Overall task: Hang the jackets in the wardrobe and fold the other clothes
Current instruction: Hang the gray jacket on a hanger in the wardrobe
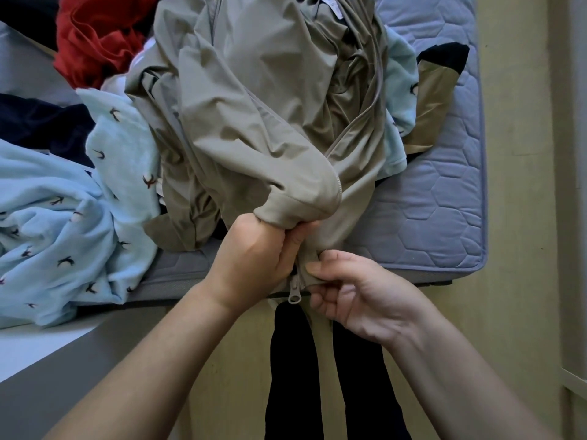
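Beige jacket (254, 106) lies crumpled in a heap on the grey quilted mattress (428, 217), its bottom end pulled over the near mattress edge toward the person. Left hand (254, 258) has its fingers curled tight around a bunched fold of the jacket at the hem, knuckles up, fabric bulging out above the fist. Right hand (355, 290) pinches the other hem edge between thumb and forefinger, just beside the left hand, the other fingers loosely curled below. Zipper pull (293, 292) hangs down between the two hands at the bottom of the open front; the zipper line runs up the jacket's right side. Cannot tell whether the two zipper halves are joined at the bottom. Light blue fleece garment (63, 217) with small dark bird prints is spread to the left of the jacket, partly under it, hanging over the mattress edge; more of the same pale blue shows at the jacket's right side. Red garment (95, 36) is bunched at the far left, a navy garment (38, 122) sits left of the fleece. Black and tan garment (441, 74) lies on the mattress right of the pile. Person's dark trousers (292, 360) show below the hands over the yellowish floor (508, 281).
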The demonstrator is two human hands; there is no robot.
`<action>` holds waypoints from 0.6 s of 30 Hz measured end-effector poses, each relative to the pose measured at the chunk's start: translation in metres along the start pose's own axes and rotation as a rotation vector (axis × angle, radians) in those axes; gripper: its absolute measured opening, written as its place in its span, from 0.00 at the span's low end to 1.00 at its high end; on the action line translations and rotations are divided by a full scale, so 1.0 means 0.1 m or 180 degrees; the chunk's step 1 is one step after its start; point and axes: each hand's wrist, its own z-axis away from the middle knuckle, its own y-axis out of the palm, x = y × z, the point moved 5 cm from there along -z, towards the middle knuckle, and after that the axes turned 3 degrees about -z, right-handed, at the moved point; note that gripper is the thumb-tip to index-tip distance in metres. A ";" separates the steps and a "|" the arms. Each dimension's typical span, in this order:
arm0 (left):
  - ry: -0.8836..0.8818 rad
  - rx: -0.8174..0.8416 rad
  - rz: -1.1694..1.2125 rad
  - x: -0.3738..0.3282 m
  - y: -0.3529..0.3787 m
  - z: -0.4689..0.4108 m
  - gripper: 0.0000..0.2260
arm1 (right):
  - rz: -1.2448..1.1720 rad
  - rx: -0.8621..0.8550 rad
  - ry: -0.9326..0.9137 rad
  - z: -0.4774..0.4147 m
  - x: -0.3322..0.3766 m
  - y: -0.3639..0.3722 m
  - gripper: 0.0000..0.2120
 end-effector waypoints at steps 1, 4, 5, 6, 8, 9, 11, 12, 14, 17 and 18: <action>0.0122 -0.0008 0.0052 -0.02 -0.01 -0.02 0.24 | -0.0097 0.0006 0.0107 0.00 -0.02 0.00 0.10; 0.0544 0.0044 0.0065 -0.09 -0.01 -0.07 0.15 | -0.0261 0.0039 0.0313 -0.01 -0.07 0.00 0.10; 0.0568 0.0092 0.0082 -0.08 -0.01 -0.08 0.14 | -0.0291 0.0055 0.0321 -0.02 -0.08 -0.01 0.11; 0.0436 0.0152 0.0103 -0.06 0.00 -0.07 0.15 | -0.0293 0.0067 0.0291 -0.03 -0.08 -0.02 0.11; -0.0235 0.0260 0.0237 0.05 0.02 -0.02 0.19 | -0.0226 0.0117 0.0117 -0.04 -0.04 -0.04 0.10; -0.0700 0.0287 0.0426 0.10 0.03 0.01 0.16 | -0.0203 0.0156 -0.0011 -0.04 -0.01 -0.05 0.10; -0.1634 0.0234 0.1211 0.15 0.04 0.07 0.05 | -0.0209 0.0217 -0.0320 -0.06 0.06 -0.08 0.13; -0.2083 0.0167 0.1664 0.16 0.05 0.09 0.01 | -0.0225 0.0231 -0.0478 -0.06 0.09 -0.11 0.15; -0.2948 -0.0042 0.2525 0.13 0.08 0.17 0.02 | -0.0344 0.0356 -0.0747 -0.06 0.15 -0.15 0.14; -0.3774 -0.0190 0.3190 0.03 0.12 0.26 0.04 | -0.0573 0.0579 -0.1043 -0.02 0.22 -0.16 0.14; -0.3863 -0.0199 0.3253 -0.01 0.12 0.27 0.04 | -0.0626 0.0601 -0.1094 0.00 0.23 -0.16 0.14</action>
